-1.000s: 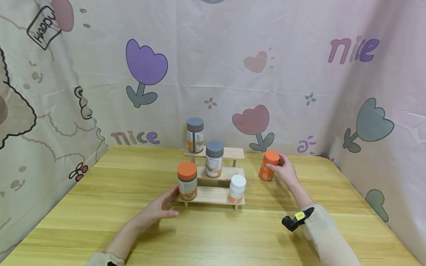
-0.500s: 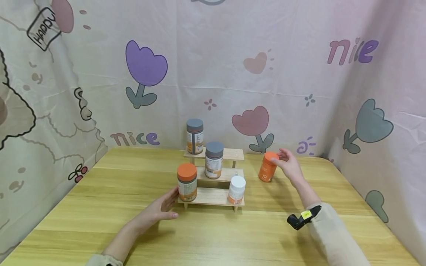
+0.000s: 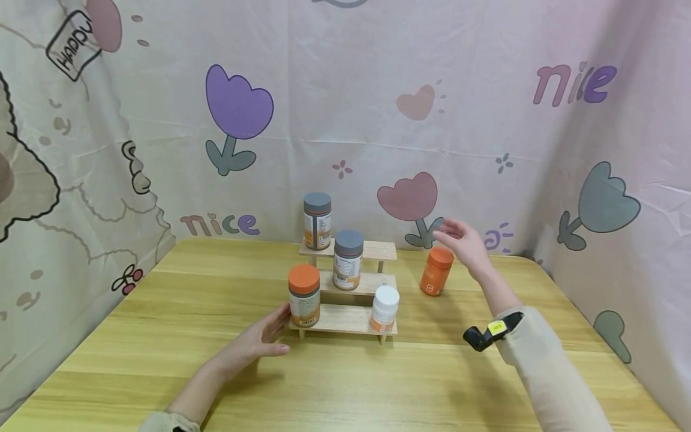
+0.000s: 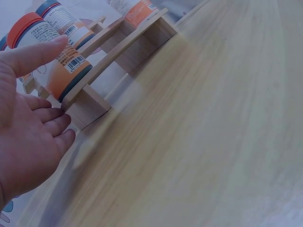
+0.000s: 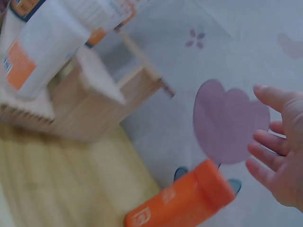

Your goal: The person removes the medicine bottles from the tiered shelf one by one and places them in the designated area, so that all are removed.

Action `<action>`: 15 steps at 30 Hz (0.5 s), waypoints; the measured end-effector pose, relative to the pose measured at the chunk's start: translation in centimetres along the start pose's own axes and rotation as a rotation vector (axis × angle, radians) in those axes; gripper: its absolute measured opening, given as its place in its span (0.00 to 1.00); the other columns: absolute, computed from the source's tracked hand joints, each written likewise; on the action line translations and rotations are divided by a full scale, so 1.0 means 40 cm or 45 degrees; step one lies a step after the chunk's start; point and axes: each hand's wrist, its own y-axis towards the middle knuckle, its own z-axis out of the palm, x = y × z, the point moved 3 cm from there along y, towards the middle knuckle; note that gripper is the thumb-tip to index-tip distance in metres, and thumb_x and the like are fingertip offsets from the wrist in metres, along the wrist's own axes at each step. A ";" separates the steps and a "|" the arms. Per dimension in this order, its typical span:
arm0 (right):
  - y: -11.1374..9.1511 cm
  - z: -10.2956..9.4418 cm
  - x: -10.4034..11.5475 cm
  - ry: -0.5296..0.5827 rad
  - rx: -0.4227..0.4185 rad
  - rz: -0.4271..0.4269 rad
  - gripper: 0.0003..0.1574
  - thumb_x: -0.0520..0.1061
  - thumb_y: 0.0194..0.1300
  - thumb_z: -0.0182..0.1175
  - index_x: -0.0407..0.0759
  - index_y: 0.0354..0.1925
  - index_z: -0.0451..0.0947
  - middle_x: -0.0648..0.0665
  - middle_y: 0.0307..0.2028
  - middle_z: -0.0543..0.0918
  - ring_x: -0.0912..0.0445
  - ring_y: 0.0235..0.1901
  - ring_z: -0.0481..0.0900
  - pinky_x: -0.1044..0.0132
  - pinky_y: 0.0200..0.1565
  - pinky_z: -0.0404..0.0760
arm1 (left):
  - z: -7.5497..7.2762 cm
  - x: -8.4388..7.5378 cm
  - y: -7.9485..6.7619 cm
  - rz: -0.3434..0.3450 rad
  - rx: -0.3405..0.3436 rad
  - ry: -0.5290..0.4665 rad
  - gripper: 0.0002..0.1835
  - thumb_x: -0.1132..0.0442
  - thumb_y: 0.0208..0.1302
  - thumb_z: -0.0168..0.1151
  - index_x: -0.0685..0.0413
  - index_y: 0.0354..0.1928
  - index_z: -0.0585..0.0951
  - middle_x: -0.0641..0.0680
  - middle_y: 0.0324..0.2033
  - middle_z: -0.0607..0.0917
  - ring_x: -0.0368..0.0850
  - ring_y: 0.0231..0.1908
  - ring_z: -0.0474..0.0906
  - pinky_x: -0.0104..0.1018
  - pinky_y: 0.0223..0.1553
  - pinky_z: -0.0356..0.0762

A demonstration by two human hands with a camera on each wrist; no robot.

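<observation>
Bearings: in the head view we count from the middle of the three-tier wooden rack (image 3: pixel 345 320), 12 o'clock pointing straight away from the wearer.
Sleeves: both beige; we place the left sleeve (image 3: pixel 168 421) at 8 o'clock and the right sleeve (image 3: pixel 546 372) near 4, with a black wrist camera (image 3: pixel 507 326) at its cuff.
Tabletop (image 3: pixel 378 387): wood-grained, under the rack.
Left hand (image 3: pixel 249 346): at 8 o'clock; four fingers close together and slightly bent, thumb held apart; tips at the orange-lidded jar, though we cannot tell whether they touch it.
Orange-lidded jar (image 3: pixel 305 297): upright on the lowest tier, its 8 o'clock end; barcode on the label.
White bottle (image 3: pixel 385 309): upright on the same tier, between 4 and 5 o'clock.
Middle jar (image 3: pixel 348 260): grey lid, upright on the second tier, near the centre.
Orange bottle (image 3: pixel 436 273): we find it standing upright on the tabletop at 3 o'clock, beside the rack and apart from it.
Right hand (image 3: pixel 468 247): between 2 and 3 o'clock, apart from the orange bottle's cap; fingers loosely extended and slightly spread, thumb separate.
Top jar (image 3: pixel 317 222): grey lid, upright on the highest tier, 11 o'clock.
Backdrop (image 3: pixel 324 78): printed cloth; purple tulip (image 3: pixel 237 105) at 11 o'clock, pink tulip (image 3: pixel 408 197) at 1.
</observation>
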 end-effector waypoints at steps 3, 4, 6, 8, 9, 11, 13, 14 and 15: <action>0.011 0.007 0.040 -0.018 0.071 -0.014 0.43 0.51 0.64 0.58 0.34 0.68 0.55 0.32 0.59 0.69 0.42 0.60 0.66 0.51 0.63 0.63 | 0.000 -0.001 0.000 -0.001 0.003 -0.004 0.47 0.66 0.61 0.57 0.70 0.69 0.35 0.68 0.69 0.37 0.63 0.68 0.34 0.42 0.66 0.40; 0.014 0.011 0.053 -0.020 0.091 -0.022 0.42 0.51 0.64 0.58 0.34 0.68 0.55 0.32 0.59 0.70 0.42 0.60 0.66 0.51 0.63 0.63 | 0.000 -0.001 0.000 -0.001 0.003 -0.005 0.47 0.66 0.61 0.57 0.70 0.69 0.35 0.68 0.69 0.37 0.63 0.68 0.34 0.40 0.66 0.41; 0.018 0.020 0.081 -0.020 0.130 -0.034 0.42 0.51 0.64 0.58 0.35 0.68 0.54 0.33 0.59 0.70 0.43 0.60 0.66 0.51 0.64 0.62 | 0.001 -0.002 0.000 0.000 0.005 -0.006 0.47 0.66 0.61 0.57 0.70 0.69 0.35 0.69 0.69 0.37 0.63 0.68 0.34 0.40 0.66 0.41; 0.019 0.033 0.116 -0.013 0.159 -0.040 0.41 0.50 0.64 0.58 0.36 0.68 0.54 0.34 0.59 0.70 0.44 0.60 0.66 0.51 0.64 0.62 | 0.001 -0.002 0.000 0.003 0.004 -0.009 0.47 0.66 0.62 0.57 0.70 0.69 0.35 0.69 0.69 0.37 0.63 0.68 0.34 0.35 0.66 0.43; 0.022 0.040 0.129 -0.002 0.173 -0.046 0.41 0.50 0.64 0.58 0.36 0.68 0.55 0.34 0.59 0.70 0.45 0.60 0.66 0.52 0.64 0.62 | 0.001 -0.002 0.000 0.005 0.003 -0.010 0.47 0.66 0.61 0.57 0.70 0.69 0.35 0.69 0.69 0.37 0.63 0.68 0.34 0.32 0.66 0.45; 0.029 0.055 0.154 -0.004 0.189 -0.057 0.41 0.50 0.64 0.58 0.37 0.68 0.55 0.35 0.59 0.70 0.45 0.60 0.66 0.52 0.64 0.62 | 0.001 -0.004 0.000 0.008 0.005 -0.009 0.47 0.66 0.61 0.57 0.70 0.69 0.35 0.69 0.69 0.37 0.63 0.68 0.34 0.29 0.65 0.46; 0.037 0.070 0.176 0.001 0.204 -0.072 0.40 0.50 0.64 0.58 0.37 0.68 0.57 0.36 0.59 0.71 0.46 0.59 0.67 0.53 0.63 0.64 | 0.002 -0.005 0.000 0.007 0.006 -0.009 0.47 0.66 0.61 0.57 0.70 0.69 0.35 0.69 0.69 0.37 0.63 0.68 0.34 0.28 0.65 0.46; 0.046 0.077 0.179 -0.002 0.208 -0.086 0.40 0.50 0.63 0.59 0.38 0.67 0.57 0.37 0.59 0.72 0.47 0.59 0.68 0.53 0.63 0.64 | 0.002 -0.005 0.000 0.007 0.007 -0.007 0.47 0.66 0.61 0.57 0.70 0.69 0.35 0.69 0.69 0.37 0.63 0.68 0.33 0.32 0.66 0.45; 0.048 0.084 0.191 0.002 0.215 -0.096 0.40 0.50 0.63 0.59 0.38 0.67 0.57 0.37 0.59 0.72 0.47 0.59 0.68 0.53 0.63 0.64 | 0.003 -0.006 0.000 0.006 0.008 -0.004 0.47 0.66 0.62 0.57 0.70 0.69 0.35 0.69 0.69 0.36 0.63 0.68 0.33 0.37 0.66 0.43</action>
